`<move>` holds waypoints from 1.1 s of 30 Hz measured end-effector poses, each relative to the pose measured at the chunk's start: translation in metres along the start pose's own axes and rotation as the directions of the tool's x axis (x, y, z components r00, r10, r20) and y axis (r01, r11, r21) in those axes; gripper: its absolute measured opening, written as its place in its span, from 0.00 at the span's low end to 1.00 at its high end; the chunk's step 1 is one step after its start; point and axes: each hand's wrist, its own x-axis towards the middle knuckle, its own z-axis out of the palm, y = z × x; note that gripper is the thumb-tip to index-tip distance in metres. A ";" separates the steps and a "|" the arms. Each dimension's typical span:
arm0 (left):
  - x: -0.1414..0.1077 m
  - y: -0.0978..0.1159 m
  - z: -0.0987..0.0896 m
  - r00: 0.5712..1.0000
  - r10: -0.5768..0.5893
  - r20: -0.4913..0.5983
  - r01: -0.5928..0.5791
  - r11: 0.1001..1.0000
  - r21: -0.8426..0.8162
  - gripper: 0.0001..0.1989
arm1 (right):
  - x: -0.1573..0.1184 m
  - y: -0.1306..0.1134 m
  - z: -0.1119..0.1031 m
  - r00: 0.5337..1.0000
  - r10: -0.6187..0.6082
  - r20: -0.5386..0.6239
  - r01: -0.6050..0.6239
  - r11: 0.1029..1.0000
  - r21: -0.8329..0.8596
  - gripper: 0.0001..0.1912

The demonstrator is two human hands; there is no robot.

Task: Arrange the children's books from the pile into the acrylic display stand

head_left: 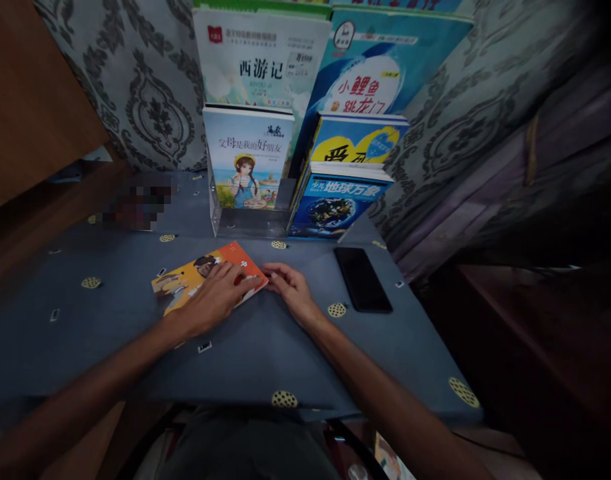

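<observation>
An orange and yellow book (185, 283) with cartoon figures on its cover lies closed and slantwise on the table. My left hand (220, 293) rests flat across the cover, fingers stretched, hiding its middle part. At the book's right edge is my right hand (291, 287), its thumb and curled fingers pinched against the corner. The fingertips there are partly hidden, so how firm the hold is does not show.
A clear acrylic rack (250, 223) behind the book holds several upright books, among them a blue book with a globe (335, 207). A black phone (363, 280) lies to the right on the blue patterned tablecloth (265, 367). Patterned curtains (155, 100) hang behind.
</observation>
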 end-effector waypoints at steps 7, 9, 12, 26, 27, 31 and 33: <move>0.000 0.004 0.003 0.999 0.018 0.028 -0.017 1.000 -0.013 0.26 | -0.002 -0.003 0.002 0.988 -0.153 -0.007 0.142 0.937 -0.320 0.12; 0.000 0.003 0.003 0.999 0.020 0.026 -0.019 1.000 -0.020 0.24 | -0.005 -0.007 0.004 0.976 -0.219 0.007 0.199 0.874 -0.442 0.13; -0.001 0.003 0.003 0.999 0.023 0.022 -0.023 0.999 -0.024 0.23 | -0.010 -0.012 0.006 0.962 -0.273 0.015 0.231 0.784 -0.575 0.14; -0.014 0.004 -0.003 0.999 0.049 -0.013 -0.050 0.996 -0.072 0.21 | -0.022 -0.022 0.010 0.894 -0.402 0.199 0.407 0.541 -0.736 0.16; -0.020 0.002 -0.004 0.998 0.053 -0.027 -0.055 0.994 -0.092 0.22 | -0.022 -0.022 0.010 0.888 -0.404 0.219 0.422 0.530 -0.735 0.16; -0.053 -0.008 -0.013 0.999 0.025 -0.020 -0.028 0.988 -0.149 0.21 | -0.025 -0.022 0.010 0.841 -0.431 0.327 0.508 0.422 -0.751 0.14; -0.071 -0.013 -0.020 1.000 0.002 0.006 -0.001 0.987 -0.160 0.20 | -0.028 -0.022 0.012 0.816 -0.434 0.382 0.539 0.334 -0.773 0.13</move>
